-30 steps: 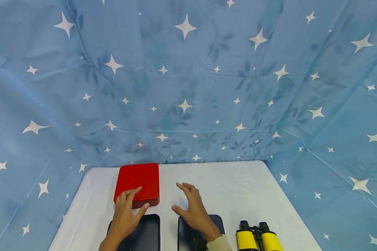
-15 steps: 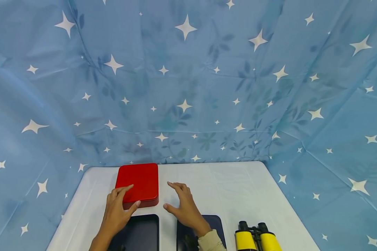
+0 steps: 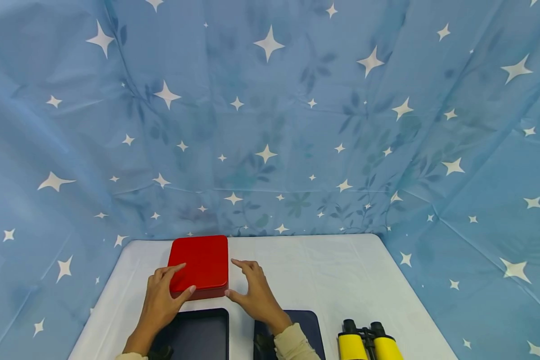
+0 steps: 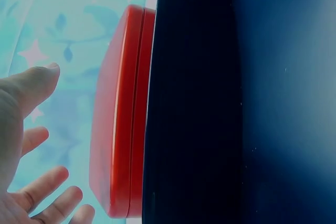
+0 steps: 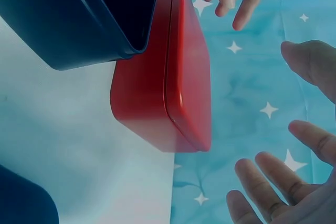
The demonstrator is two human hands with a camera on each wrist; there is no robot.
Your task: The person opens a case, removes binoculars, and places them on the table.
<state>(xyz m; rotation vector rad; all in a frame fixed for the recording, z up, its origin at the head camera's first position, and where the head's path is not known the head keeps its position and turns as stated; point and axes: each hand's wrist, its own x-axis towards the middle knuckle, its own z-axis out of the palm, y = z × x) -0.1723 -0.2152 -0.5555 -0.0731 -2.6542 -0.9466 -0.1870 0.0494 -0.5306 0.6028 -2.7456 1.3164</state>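
A red lidded tin (image 3: 202,265) lies at the back left of the white table, its lid on. My left hand (image 3: 159,300) is spread with fingers apart and overlaps the tin's front left corner in the head view. My right hand (image 3: 254,295) is held with thumb and fingers apart, thumb tip close to the tin's front right corner. The left wrist view shows the tin's side (image 4: 139,114) beyond my left thumb (image 4: 37,87). In the right wrist view the tin (image 5: 157,77) stands apart from my right fingers (image 5: 257,182). Both palms hold nothing.
A dark blue tray (image 3: 207,330) sits in front of the tin, and a second dark blue container (image 3: 310,327) stands to its right, partly hidden by my right forearm. Yellow and black binoculars (image 3: 369,342) lie at the front right. A starry blue curtain (image 3: 270,125) surrounds the table.
Both hands have shifted left. My right hand has come closer to the tin's right side, while my left hand has moved from over the tin toward its left side. The tin stays put.
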